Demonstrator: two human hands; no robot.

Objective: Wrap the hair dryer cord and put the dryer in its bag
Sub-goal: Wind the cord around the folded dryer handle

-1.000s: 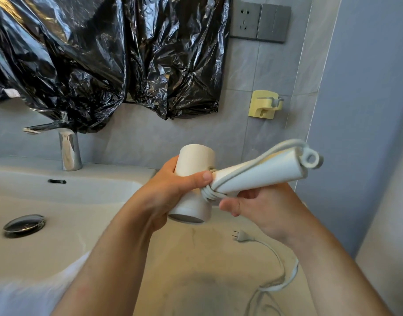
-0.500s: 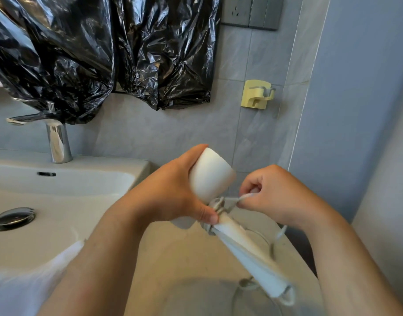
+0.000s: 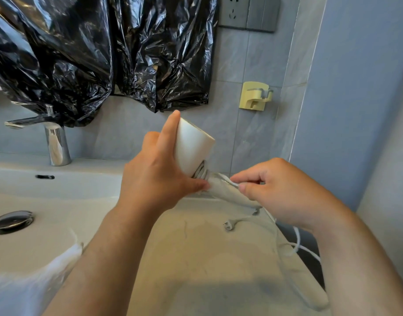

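My left hand (image 3: 159, 179) grips the white barrel of the hair dryer (image 3: 191, 147), index finger stretched along its side. The barrel tilts up and right above the counter. Several turns of white cord sit around the joint where the handle (image 3: 225, 192) folds down to the right. My right hand (image 3: 282, 190) pinches the cord (image 3: 232, 183) against the handle. The loose cord blurs in an arc below my right hand, and its plug (image 3: 229, 225) hangs just above the counter. No bag for the dryer is in sight.
A white basin (image 3: 59, 201) with a metal drain (image 3: 11, 221) and chrome tap (image 3: 55, 144) lies left. Beige counter (image 3: 196, 258) spreads below the hands. Black plastic sheeting (image 3: 93, 53) hangs on the tiled wall, beside a yellow wall holder (image 3: 254, 95) and a grey socket (image 3: 234, 12).
The dryer's handle swung from pointing right to pointing down, then back to the right. My right hand moved around it with the cord, and the plug rose off the counter.
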